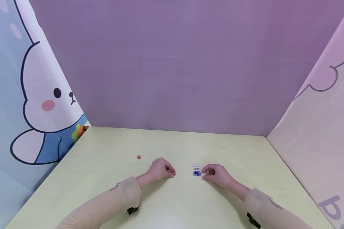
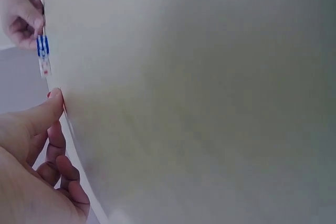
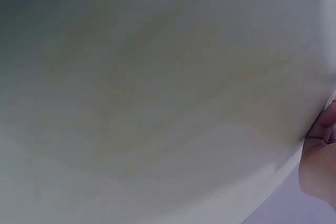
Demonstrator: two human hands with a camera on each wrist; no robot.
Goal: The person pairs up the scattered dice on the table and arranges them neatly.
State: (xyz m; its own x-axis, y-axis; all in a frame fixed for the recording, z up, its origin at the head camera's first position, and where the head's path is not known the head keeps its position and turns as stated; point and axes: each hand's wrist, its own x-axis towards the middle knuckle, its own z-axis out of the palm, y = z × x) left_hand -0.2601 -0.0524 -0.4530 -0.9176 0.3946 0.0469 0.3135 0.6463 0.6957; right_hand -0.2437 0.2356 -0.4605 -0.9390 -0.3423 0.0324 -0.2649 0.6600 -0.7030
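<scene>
My left hand point(image 1: 160, 169) pinches a small red die point(image 1: 174, 173) between thumb and fingertips, over the middle of the table. In the left wrist view, the left thumb and fingers point(image 2: 47, 129) show at the left edge, with only a bit of red at the tips. A pair of blue dice point(image 1: 197, 173) sits side by side, with white dice point(image 1: 196, 167) in a row directly behind them. Just right of these dice is my right hand point(image 1: 218, 174), its thumb and index fingertip apart and close to the blue pair. The right wrist view shows only part of this hand.
Another red die point(image 1: 139, 157) lies farther back on the left of the pale table point(image 1: 166, 203). A purple backdrop point(image 1: 175, 70) rises behind the table. Printed panels stand at both sides, the left one with a cartoon rabbit point(image 1: 50, 92).
</scene>
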